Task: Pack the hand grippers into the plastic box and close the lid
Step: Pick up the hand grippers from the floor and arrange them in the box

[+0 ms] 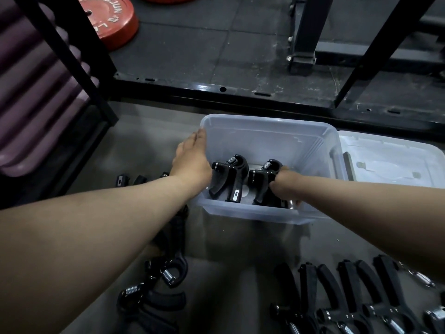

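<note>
Grippers (349,297) lie in a row closest to the camera, in front of the box and to its right. They are black with bare steel springs, and their handles point toward the box. A looser pile (154,290) of them sits in front of the box to its left, partly hidden under the left forearm. A few more (125,180) show just left of the box, beyond that forearm. All of them rest on a grey surface (240,273).

The box (265,131) is clear plastic and open-topped. Two grippers stand inside it near its front wall, side by side with their spring ends up. The left gripper (228,179) stands free. The right hand (284,186) reaches down into the box and grasps the right gripper (263,177), fingers wrapped round its handles. The left hand (192,160) lies on the box's left wall. Its fingers are stretched along the rim toward the far left corner, and it clasps nothing that can be seen.

The lid (390,160) lies flat just right of the box. Whether they touch I cannot tell.

Beyond the box a black steel rail (240,92) runs across, with dark rubber flooring (204,44) behind it. Purple rolled mats (36,92) are stacked to the box's far left. A red weight plate (108,20) lies on the flooring farther back.
</note>
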Tool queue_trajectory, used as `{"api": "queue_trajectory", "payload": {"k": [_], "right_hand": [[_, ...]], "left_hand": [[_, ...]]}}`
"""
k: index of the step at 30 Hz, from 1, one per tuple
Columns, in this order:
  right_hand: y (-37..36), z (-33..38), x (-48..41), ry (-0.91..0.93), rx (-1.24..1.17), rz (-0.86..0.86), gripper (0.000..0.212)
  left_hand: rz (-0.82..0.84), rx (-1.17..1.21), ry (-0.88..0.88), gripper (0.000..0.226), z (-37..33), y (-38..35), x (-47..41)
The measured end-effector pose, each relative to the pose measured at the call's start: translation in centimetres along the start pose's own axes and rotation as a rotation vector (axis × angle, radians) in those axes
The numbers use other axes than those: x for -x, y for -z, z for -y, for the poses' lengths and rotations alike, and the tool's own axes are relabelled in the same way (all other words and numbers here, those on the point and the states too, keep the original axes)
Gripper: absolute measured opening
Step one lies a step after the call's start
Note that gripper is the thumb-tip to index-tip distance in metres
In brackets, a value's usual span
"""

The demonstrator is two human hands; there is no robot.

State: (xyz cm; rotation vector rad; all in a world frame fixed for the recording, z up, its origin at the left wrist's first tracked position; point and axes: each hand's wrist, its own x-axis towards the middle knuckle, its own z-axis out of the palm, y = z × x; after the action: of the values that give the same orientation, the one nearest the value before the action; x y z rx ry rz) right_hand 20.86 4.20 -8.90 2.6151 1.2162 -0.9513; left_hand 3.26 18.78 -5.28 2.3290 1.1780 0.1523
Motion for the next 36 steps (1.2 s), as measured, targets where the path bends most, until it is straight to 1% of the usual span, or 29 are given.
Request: {"api": "queue_trajectory", "payload": {"k": [2,3,5,7,10,12,14,18,20,21,27,31,33,35,36], "right_hand": [[0.4,-0.3,0.2,-0.017,0.003,-0.113,0.036],[0.6,-0.6,0.5,0.003,0.029,-0.194,0.033],[1.1,-1.5,1.2,0.102,0.12,-0.324,0.027],[1.8,-2.4,2.2,0.202,0.223,-0.45,0.027],[2.7,-4.3,3.1,0.247,0.29,-0.589,0.033],[2.8,-5.8,3.6,0.217,0.297,-0.652,0.043],[2.7,-7.0,4.1,0.148,0.177,-0.665,0.056],[2.5,-7.0,5.5,0.067,-0.258,-0.536,0.079],[2.9,-6.7,5.8,0.0,-0.441,-0.51,0.084],[3.0,-6.7,5.7,-0.01,-0.471,-0.505,0.084],[2.8,-6.5,4.8,0.006,-0.438,-0.495,0.084],[2.3,-5.4,4.0,0.021,-0.378,-0.524,0.08],[2.2,-5.0,3.6,0.01,-0.366,-0.543,0.082],[2.0,-4.9,3.4,0.002,-0.382,-0.54,0.086],[2.0,-4.9,3.2,0.002,-0.384,-0.538,0.086]], "left_hand": [[0.001,0.005,-0.012,0.079,0.2,0.0,-0.1],[0.002,0.004,-0.017,0.078,0.3,0.0,-0.2],[0.008,0.005,-0.015,0.078,0.4,0.0,-0.2],[0.008,0.004,-0.01,0.079,0.6,0.0,-0.3],[0.014,0.0,-0.007,0.079,0.9,0.0,-0.4],[0.019,-0.003,-0.003,0.078,1.2,-0.1,-0.6],[0.01,-0.021,-0.007,0.077,1.2,-0.2,-0.5],[-0.015,-0.102,0.007,0.079,1.0,-0.3,-0.1],[-0.009,-0.13,0.008,0.081,0.9,-0.3,0.0],[-0.002,-0.129,0.004,0.08,1.0,-0.2,0.1],[0.028,-0.135,-0.06,0.06,3.3,0.6,1.5],[0.019,-0.028,-0.071,0.055,5.0,2.4,2.5],[0.025,-0.004,-0.04,0.047,6.3,3.8,2.8],[0.066,-0.103,0.058,0.037,7.8,5.4,2.5],[0.106,-0.164,0.116,0.037,8.7,6.2,2.3]]}}
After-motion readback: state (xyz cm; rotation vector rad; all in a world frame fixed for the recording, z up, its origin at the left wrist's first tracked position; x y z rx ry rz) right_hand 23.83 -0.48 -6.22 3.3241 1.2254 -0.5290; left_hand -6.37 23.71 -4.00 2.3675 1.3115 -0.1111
